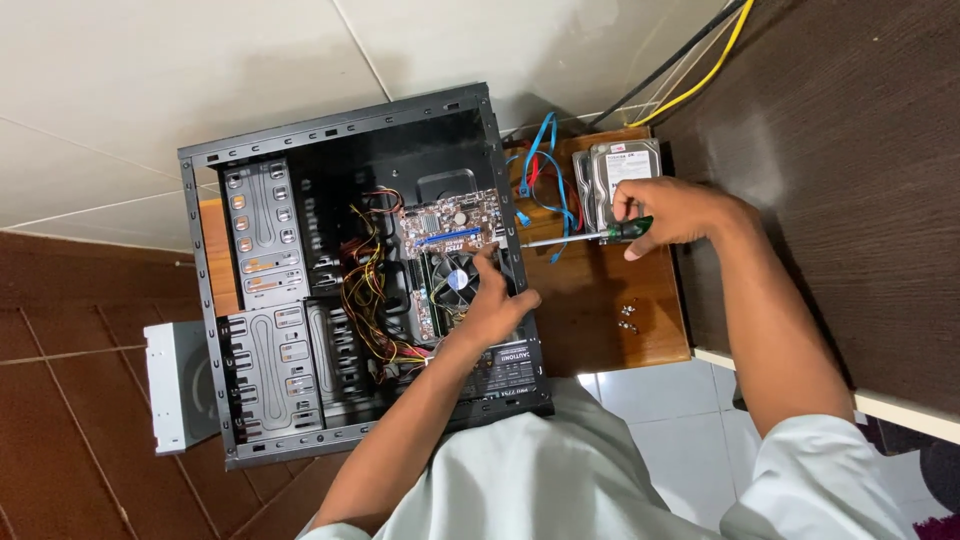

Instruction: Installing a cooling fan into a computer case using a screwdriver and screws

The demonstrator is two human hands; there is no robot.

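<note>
1. The left hand (497, 305) is at the centre of the frame, inside the open case (355, 270); its fingers rest spread on the board (447, 235), beside the fan (458, 280).
2. The right hand (665, 212), upper right, has its fingers closed around a screwdriver (580, 237); the tip points at the case edge.
3. Loose screws (627, 317) lie on the wooden table (600, 300); two drives (618, 170) stand outside, so the work seems partly done.

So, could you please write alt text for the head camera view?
Seen from above, a person's left hand rests inside an open black computer case, by the motherboard fan, while the right hand drives a green-handled screwdriver through the case's rear. Hard drives lie on a wooden stool.
</note>
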